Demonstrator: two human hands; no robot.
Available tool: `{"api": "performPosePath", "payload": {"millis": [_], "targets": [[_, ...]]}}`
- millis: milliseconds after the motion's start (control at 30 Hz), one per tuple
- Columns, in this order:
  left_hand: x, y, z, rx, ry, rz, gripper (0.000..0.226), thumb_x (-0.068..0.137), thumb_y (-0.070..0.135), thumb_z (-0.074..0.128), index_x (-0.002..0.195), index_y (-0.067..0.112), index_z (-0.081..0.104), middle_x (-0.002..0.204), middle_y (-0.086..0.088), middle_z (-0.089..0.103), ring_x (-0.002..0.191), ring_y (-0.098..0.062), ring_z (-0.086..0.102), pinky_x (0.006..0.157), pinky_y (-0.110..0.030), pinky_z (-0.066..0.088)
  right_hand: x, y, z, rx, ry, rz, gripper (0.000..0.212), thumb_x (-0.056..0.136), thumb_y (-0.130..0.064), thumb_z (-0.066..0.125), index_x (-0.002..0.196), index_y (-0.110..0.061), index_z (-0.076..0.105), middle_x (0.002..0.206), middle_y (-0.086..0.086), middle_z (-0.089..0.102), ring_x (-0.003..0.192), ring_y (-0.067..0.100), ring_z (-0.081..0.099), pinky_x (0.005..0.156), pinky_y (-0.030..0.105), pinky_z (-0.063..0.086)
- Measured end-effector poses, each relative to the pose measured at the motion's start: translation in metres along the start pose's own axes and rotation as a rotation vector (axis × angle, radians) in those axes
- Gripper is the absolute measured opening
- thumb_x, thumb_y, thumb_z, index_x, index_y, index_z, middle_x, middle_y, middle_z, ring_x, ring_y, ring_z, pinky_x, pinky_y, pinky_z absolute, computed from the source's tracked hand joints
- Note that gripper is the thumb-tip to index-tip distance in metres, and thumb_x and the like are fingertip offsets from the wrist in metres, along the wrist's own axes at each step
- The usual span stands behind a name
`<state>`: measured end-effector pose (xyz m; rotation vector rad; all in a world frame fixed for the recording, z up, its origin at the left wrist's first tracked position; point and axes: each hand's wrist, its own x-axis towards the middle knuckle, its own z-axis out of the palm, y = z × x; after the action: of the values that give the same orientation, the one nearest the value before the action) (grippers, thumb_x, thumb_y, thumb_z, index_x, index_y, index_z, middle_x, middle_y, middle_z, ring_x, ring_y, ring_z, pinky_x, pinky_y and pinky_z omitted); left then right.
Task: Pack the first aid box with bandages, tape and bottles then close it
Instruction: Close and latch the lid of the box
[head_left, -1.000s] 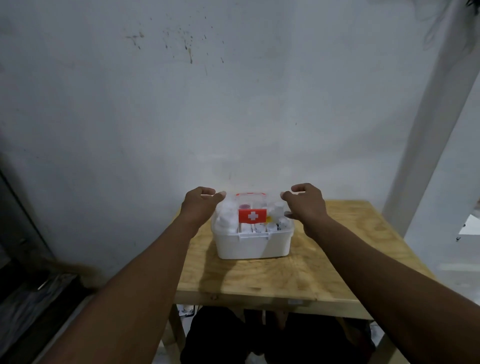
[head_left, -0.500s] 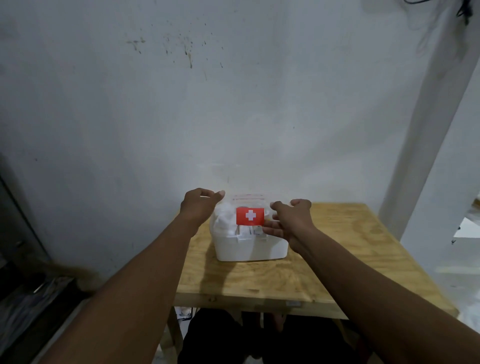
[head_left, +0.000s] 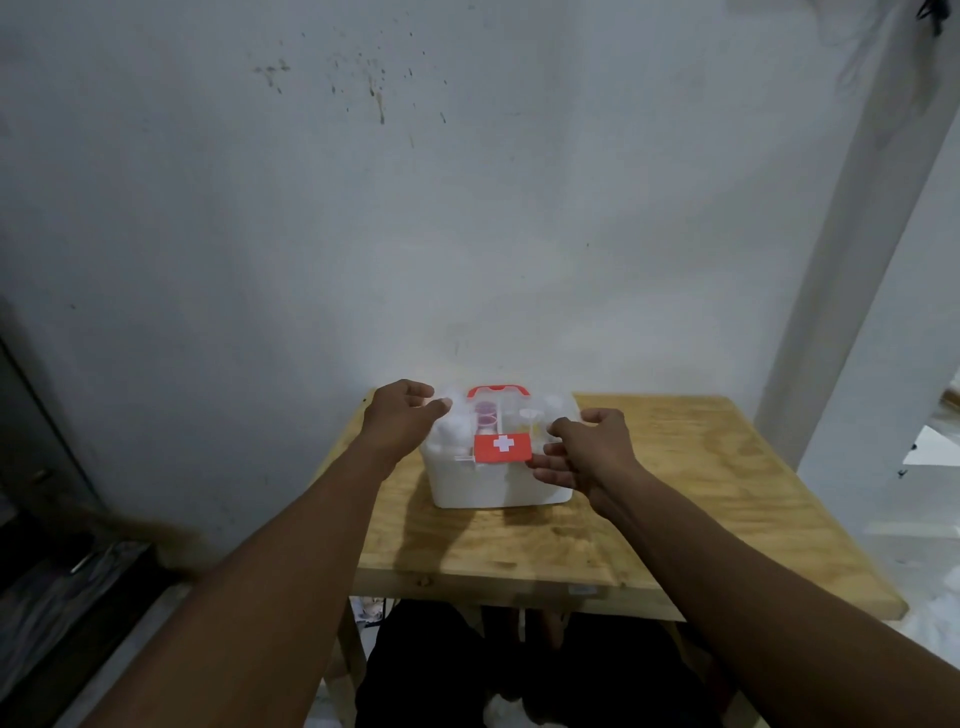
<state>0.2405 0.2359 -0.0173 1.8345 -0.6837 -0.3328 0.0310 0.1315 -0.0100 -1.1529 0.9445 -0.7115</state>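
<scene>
The white first aid box (head_left: 483, 486) stands at the back of the wooden table (head_left: 675, 499), near the wall. Its clear lid (head_left: 522, 413) is down over the box, with a red handle (head_left: 497, 389) on top and a red label with a white cross (head_left: 502, 448) at the front. Bottles and white rolls show blurred through the lid. My left hand (head_left: 400, 421) rests curled on the lid's left rear corner. My right hand (head_left: 587, 447) grips the front right edge, thumb on top, fingers against the front beside the label.
A stained white wall (head_left: 467, 208) rises directly behind the table. A white post (head_left: 831, 291) stands at the right. Dark furniture (head_left: 47, 519) lies low on the left. The table's front edge (head_left: 519, 584) is close to my legs.
My right hand has come from the lid's right rear corner down to the front right edge beside the red label. My left hand has stayed on the left corner.
</scene>
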Motion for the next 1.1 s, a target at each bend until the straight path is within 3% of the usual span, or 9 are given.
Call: {"api": "performPosePath", "payload": {"millis": [167,300,367,467,567,700,867,1100], "targets": [[-0.004,-0.005,0.002,0.026,0.02,0.031,0.034,0.082,0.028,0.082,0.111,0.015,0.07,0.12,-0.008,0.067,0.115,-0.022,0.062,0.098,-0.038,0.053,-0.001,0.009,-0.002,-0.053,0.04,-0.026,0.05,0.087,-0.006,0.062,0.126,-0.02,0.035,0.088,0.022,0.065,0.063,0.031,0.072,0.062,0.043,0.063],[-0.007,-0.007,0.002,0.063,0.017,0.046,0.037,0.084,0.029,0.08,0.117,0.016,0.069,0.127,-0.004,0.065,0.119,-0.02,0.06,0.1,-0.039,0.053,-0.001,0.013,-0.003,-0.105,0.063,-0.06,0.045,0.089,-0.01,0.063,0.124,-0.02,0.036,0.094,0.021,0.066,0.062,0.027,0.07,0.058,0.04,0.062],[-0.01,-0.007,0.004,0.111,0.02,0.065,0.038,0.088,0.031,0.077,0.121,0.017,0.066,0.131,-0.005,0.063,0.119,-0.021,0.059,0.096,-0.035,0.052,-0.001,0.015,-0.002,-0.354,0.162,-0.164,0.043,0.089,-0.022,0.065,0.124,-0.017,0.04,0.107,0.016,0.063,0.079,0.027,0.07,0.065,0.041,0.062],[-0.014,-0.007,0.009,0.204,0.027,0.112,0.038,0.094,0.032,0.068,0.128,0.018,0.06,0.137,-0.005,0.06,0.123,-0.023,0.057,0.092,-0.03,0.047,0.004,0.023,-0.005,-0.848,0.32,-0.52,0.057,0.083,-0.042,0.065,0.129,-0.018,0.042,0.13,0.01,0.047,0.114,0.029,0.05,0.084,0.038,0.051],[-0.015,-0.009,0.015,0.261,-0.002,0.148,0.042,0.101,0.031,0.054,0.141,0.018,0.052,0.146,-0.008,0.053,0.13,-0.025,0.052,0.096,-0.029,0.041,0.014,0.028,-0.006,-0.997,0.214,-0.747,0.073,0.081,-0.057,0.063,0.141,-0.024,0.036,0.146,0.008,0.036,0.133,0.029,0.036,0.097,0.043,0.044],[-0.021,-0.019,0.029,0.213,-0.057,0.134,0.05,0.107,0.033,0.036,0.156,0.021,0.033,0.162,-0.007,0.035,0.145,-0.027,0.038,0.118,-0.039,0.034,0.031,0.042,-0.007,-1.213,0.026,-0.779,0.094,0.08,-0.08,0.044,0.154,-0.03,0.017,0.166,0.006,0.012,0.153,0.028,0.008,0.119,0.052,0.021],[-0.025,-0.036,0.033,0.313,-0.044,0.209,0.067,0.098,0.062,0.033,0.155,0.029,0.028,0.161,-0.002,0.037,0.141,-0.026,0.044,0.112,-0.05,0.045,0.039,0.058,-0.008,-1.231,0.029,-0.874,0.087,0.084,-0.08,0.038,0.153,-0.031,0.02,0.165,0.003,0.017,0.153,0.028,0.01,0.119,0.048,0.019],[-0.027,-0.043,0.031,0.412,-0.029,0.287,0.077,0.091,0.073,0.029,0.156,0.032,0.024,0.164,0.002,0.032,0.145,-0.023,0.041,0.111,-0.051,0.045,0.042,0.063,-0.01,-1.186,0.059,-0.96,0.082,0.085,-0.076,0.044,0.15,-0.028,0.029,0.161,0.004,0.027,0.15,0.03,0.02,0.115,0.05,0.029]]}}
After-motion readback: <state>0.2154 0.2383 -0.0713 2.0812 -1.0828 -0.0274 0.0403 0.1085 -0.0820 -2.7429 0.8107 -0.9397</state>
